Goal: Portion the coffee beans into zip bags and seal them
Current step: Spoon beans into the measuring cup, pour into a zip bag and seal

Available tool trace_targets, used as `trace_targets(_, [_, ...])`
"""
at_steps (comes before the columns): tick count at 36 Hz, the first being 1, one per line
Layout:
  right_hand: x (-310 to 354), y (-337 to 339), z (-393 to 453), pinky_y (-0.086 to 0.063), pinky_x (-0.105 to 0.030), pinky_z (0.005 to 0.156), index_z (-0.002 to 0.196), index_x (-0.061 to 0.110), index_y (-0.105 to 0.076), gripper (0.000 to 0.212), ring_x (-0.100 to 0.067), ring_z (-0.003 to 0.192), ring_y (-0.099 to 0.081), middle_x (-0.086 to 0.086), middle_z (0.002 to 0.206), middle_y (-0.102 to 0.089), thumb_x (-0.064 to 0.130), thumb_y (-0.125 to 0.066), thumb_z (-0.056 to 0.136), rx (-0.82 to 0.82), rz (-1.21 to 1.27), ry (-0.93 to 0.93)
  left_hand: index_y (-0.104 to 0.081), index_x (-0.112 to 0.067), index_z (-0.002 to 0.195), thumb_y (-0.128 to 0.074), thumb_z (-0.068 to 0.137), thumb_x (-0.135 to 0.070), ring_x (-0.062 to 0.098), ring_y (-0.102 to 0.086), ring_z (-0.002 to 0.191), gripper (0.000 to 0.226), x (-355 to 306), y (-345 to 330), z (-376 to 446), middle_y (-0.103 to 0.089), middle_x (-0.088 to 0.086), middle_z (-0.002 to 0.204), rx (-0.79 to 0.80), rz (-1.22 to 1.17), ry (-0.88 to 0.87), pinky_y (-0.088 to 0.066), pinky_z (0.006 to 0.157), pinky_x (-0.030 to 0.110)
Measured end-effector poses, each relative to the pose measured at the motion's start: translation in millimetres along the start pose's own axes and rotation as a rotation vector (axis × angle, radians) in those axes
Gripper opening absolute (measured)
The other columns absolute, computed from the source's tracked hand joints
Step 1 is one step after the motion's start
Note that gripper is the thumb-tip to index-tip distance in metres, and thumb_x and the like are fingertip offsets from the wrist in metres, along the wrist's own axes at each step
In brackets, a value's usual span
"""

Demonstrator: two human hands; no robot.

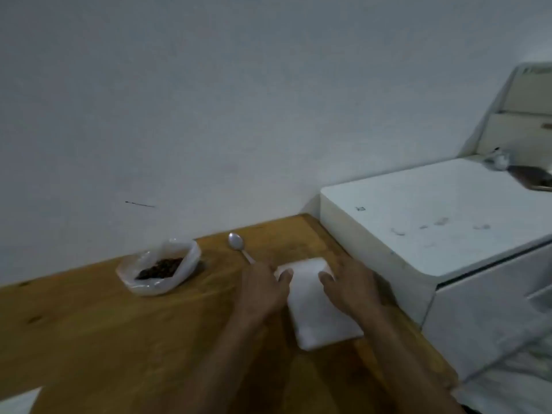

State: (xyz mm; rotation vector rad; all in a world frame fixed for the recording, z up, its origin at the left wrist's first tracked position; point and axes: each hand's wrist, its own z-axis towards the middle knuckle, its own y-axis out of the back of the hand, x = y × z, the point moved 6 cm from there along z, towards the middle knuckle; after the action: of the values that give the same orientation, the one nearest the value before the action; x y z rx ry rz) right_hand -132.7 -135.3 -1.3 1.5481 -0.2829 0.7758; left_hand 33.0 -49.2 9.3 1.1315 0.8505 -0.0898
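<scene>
Both hands are down on the stack of zip bags [316, 303] near the table [104, 324] edge — left hand [264, 289] and right hand [349, 286] with fingers laid fairly straight on its far end, gripping nothing that I can see. Looks like the very start: no bag filled or sealed in view. Farther back, the spoon [239, 245] lies untouched, and the coffee beans [159, 268] sit in their open plastic bag [158, 270] — everything left to do.

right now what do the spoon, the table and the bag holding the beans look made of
Spoon: probably polished metal; silvery, reflective bowl. Table: looks like varnished wood; orange-brown with grain and dark knots. Bag holding the beans: thin clear plastic; crinkled, glossy, beans show through.
</scene>
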Motion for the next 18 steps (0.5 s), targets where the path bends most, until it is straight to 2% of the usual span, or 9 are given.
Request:
trace_targets(1, [-2, -4, 2, -0.044, -0.036, 0.103, 0.140, 0.010, -0.051, 0.058, -0.027, 0.128, -0.054, -0.010, 0.140, -0.057, 0.044, -0.061, 0.095, 0.008, 0.013, -0.004, -0.066, -0.008, 0.096, -0.061, 0.093, -0.045, 0.019, -0.061, 0.076, 0.037, 3, -8, 3, -0.065, 0.015, 0.089, 0.020, 0.022, 0.040, -0.047, 0.061, 0.029])
trace_targets(3, [-6, -10, 6, -0.048, -0.039, 0.101, 0.137, 0.011, -0.054, 0.057, -0.028, 0.126, -0.056, -0.010, 0.136, -0.060, 0.046, -0.063, 0.092, -0.003, 0.032, -0.018, -0.066, -0.011, 0.113, -0.060, 0.091, -0.051, 0.022, -0.065, 0.090, 0.046, 9, -18, 8, -0.069, 0.011, 0.102, 0.006, 0.068, 0.097, -0.049, 0.068, 0.032])
trace_targets(6, [-10, -17, 7, -0.050, -0.043, 0.101, 0.136, 0.015, -0.057, 0.057, -0.027, 0.124, -0.056, -0.007, 0.134, -0.061, 0.047, -0.066, 0.090, -0.025, 0.040, -0.049, -0.064, -0.014, 0.122, -0.065, 0.090, -0.048, 0.017, -0.065, 0.094, 0.046, 9, -25, 8, -0.069, 0.003, 0.109, -0.013, 0.048, 0.114, -0.046, 0.068, 0.024])
trace_targets(8, [-11, -17, 7, -0.050, -0.045, 0.101, 0.135, 0.017, -0.058, 0.055, -0.026, 0.123, -0.057, -0.006, 0.133, -0.062, 0.047, -0.067, 0.089, -0.044, 0.047, -0.049, -0.062, -0.015, 0.127, -0.068, 0.088, -0.045, 0.016, -0.064, 0.101, 0.050, 10, -24, 9, -0.068, 0.002, 0.115, -0.062, 0.040, 0.090, -0.052, 0.076, 0.027])
trace_targets(10, [-13, -19, 8, -0.049, -0.045, 0.102, 0.133, 0.020, -0.060, 0.052, -0.025, 0.122, -0.057, -0.005, 0.132, -0.063, 0.044, -0.069, 0.088, -0.054, 0.062, -0.054, -0.061, -0.018, 0.127, -0.070, 0.085, -0.045, 0.016, -0.063, 0.105, 0.050, 13, -26, 10, -0.066, 0.001, 0.119, -0.092, 0.020, 0.074, -0.056, 0.086, 0.034])
trace_targets(12, [-13, -20, 8, -0.049, -0.042, 0.103, 0.131, 0.021, -0.061, 0.048, -0.023, 0.122, -0.056, -0.003, 0.132, -0.062, 0.042, -0.070, 0.088, -0.067, 0.070, -0.059, -0.061, -0.019, 0.123, -0.072, 0.085, -0.041, 0.014, -0.058, 0.106, 0.046, 11, -26, 8, -0.061, -0.001, 0.119, -0.113, -0.031, 0.060, -0.052, 0.088, 0.030])
trace_targets(15, [-12, -19, 8, -0.046, -0.036, 0.102, 0.134, 0.022, -0.058, 0.051, -0.021, 0.125, -0.053, -0.002, 0.135, -0.059, 0.043, -0.069, 0.089, -0.078, 0.072, -0.054, -0.061, -0.021, 0.111, -0.074, 0.085, -0.029, 0.007, -0.053, 0.097, 0.030, 4, -23, 5, -0.057, -0.006, 0.109, -0.139, -0.132, 0.030, -0.042, 0.077, 0.017])
trace_targets(18, [-5, -16, 6, -0.039, -0.034, 0.106, 0.144, 0.024, -0.045, 0.061, -0.021, 0.133, -0.046, -0.001, 0.144, -0.051, 0.046, -0.064, 0.091, -0.055, 0.069, -0.026, -0.062, -0.023, 0.094, -0.072, 0.088, -0.022, 0.004, -0.058, 0.085, 0.012, -1, -16, 4, -0.062, -0.010, 0.094, -0.130, -0.321, 0.057, -0.043, 0.067, 0.015])
